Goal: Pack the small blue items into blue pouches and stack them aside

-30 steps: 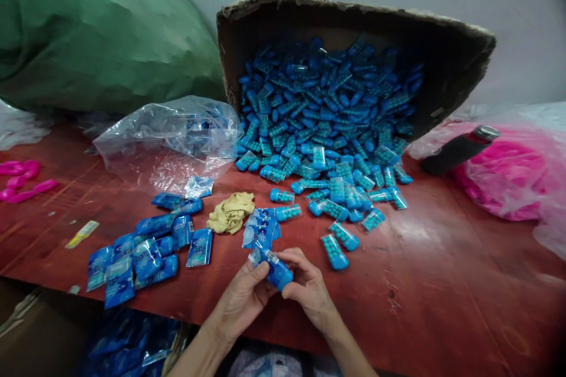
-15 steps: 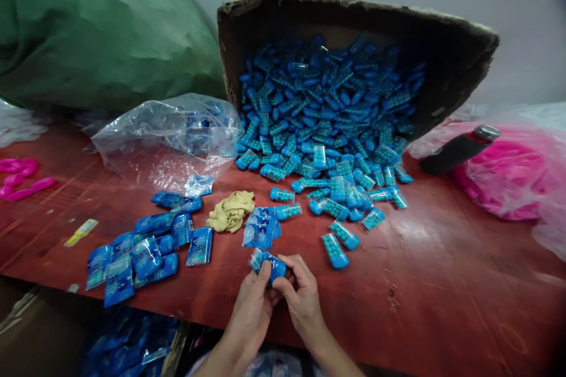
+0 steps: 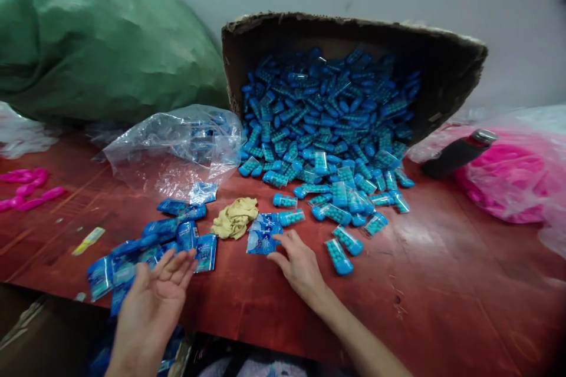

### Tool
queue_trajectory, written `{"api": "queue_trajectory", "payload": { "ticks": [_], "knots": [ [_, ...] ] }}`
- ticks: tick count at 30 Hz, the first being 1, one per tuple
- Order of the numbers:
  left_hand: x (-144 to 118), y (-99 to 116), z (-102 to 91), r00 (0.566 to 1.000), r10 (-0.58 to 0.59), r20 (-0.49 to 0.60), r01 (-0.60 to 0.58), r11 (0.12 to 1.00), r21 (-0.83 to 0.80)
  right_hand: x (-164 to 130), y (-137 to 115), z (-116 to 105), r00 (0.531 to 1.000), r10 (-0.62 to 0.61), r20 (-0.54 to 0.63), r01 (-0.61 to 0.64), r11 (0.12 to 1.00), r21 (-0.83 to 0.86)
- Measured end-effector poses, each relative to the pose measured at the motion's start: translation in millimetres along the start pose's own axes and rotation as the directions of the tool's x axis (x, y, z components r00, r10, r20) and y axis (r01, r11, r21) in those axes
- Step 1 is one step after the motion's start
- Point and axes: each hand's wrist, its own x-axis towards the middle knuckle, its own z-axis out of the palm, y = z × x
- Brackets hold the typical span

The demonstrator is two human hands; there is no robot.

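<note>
My left hand (image 3: 159,294) is palm up with its fingers apart and nothing in it. It is over the near side of a heap of blue printed packs (image 3: 101,277), hiding part of it. My right hand (image 3: 298,262) reaches to a small stack of flat blue printed sleeves (image 3: 260,241), thumb and fingers apart at its right edge. Whether the fingertips touch the stack I cannot tell. A crumpled yellowish cloth (image 3: 235,218) lies just left of the sleeves. Right of my right hand are two small clear containers of turquoise balls with blue ends (image 3: 339,257).
A tipped cardboard box (image 3: 460,70) spills many similar containers onto the red table (image 3: 442,283). A clear plastic bag (image 3: 145,147) and a large green sack (image 3: 101,47) are at left. A dark bottle (image 3: 457,153) leans by a pink-filled bag (image 3: 504,182). A yellow cutter (image 3: 88,240) lies left.
My hands have parted and let go of the blue container they held together. The left moved left over the packs, the right forward to the sleeves. The view tilted up slightly.
</note>
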Motion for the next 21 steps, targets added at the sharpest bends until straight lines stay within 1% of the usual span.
{"api": "queue_trajectory", "payload": {
  "ticks": [2,4,5,7,10,13,15,17,18,19,20,21],
  "knots": [
    [-5.8,-20.8,0.7,0.99,-0.093,0.104,0.084,0.993,0.085,12.2,-0.3,9.7,1.0,-0.008,-0.006,0.006,0.982,-0.188],
    [-13.1,-47.1,4.6,0.951,-0.205,0.229,0.173,0.973,0.153,19.9,1.4,19.8,1.0,-0.02,-0.022,0.012,0.949,-0.316],
    [-16.3,-59.4,7.1,0.936,-0.239,0.26,0.198,0.965,0.174,21.9,3.0,23.9,0.999,-0.035,-0.033,0.021,0.935,-0.353],
    [-21.1,-78.7,12.1,0.925,-0.251,0.286,0.196,0.959,0.205,22.9,6.6,28.6,0.996,-0.076,-0.046,0.052,0.92,-0.388],
    [-24.8,-93.9,17.9,0.934,-0.214,0.287,0.144,0.959,0.246,19.2,7.6,26.4,0.993,-0.099,-0.063,0.068,0.925,-0.373],
    [-27.1,-99.7,23.0,0.938,-0.183,0.295,0.094,0.952,0.292,10.2,-1.1,17.9,0.991,-0.1,-0.089,0.069,0.951,-0.303],
    [-28.4,-101.5,26.5,0.918,-0.199,0.342,0.083,0.942,0.325,1.9,-9.3,12.3,0.988,-0.122,-0.089,0.098,0.966,-0.238],
    [-29.1,-102.5,29.3,0.894,-0.222,0.39,0.088,0.938,0.334,-5.9,-14.8,8.8,0.986,-0.13,-0.101,0.118,0.985,-0.123],
    [-29.1,-102.9,30.1,0.887,-0.227,0.403,0.092,0.941,0.327,-8.8,-15.6,8.0,0.988,-0.1,-0.12,0.097,0.995,-0.034],
    [-28.9,-103.4,30.5,0.887,-0.227,0.403,0.097,0.943,0.317,-10.7,-15.0,7.7,0.989,-0.038,-0.14,0.049,0.996,0.075],
    [-28.3,-104.3,30.4,0.89,-0.226,0.397,0.101,0.945,0.31,-11.5,-13.3,7.8,0.989,0.048,-0.142,-0.019,0.98,0.199],
    [-27.5,-105.5,29.9,0.892,-0.225,0.392,0.103,0.946,0.308,-11.4,-10.7,8.2,0.985,0.135,-0.107,-0.094,0.941,0.326]
  ]
}}
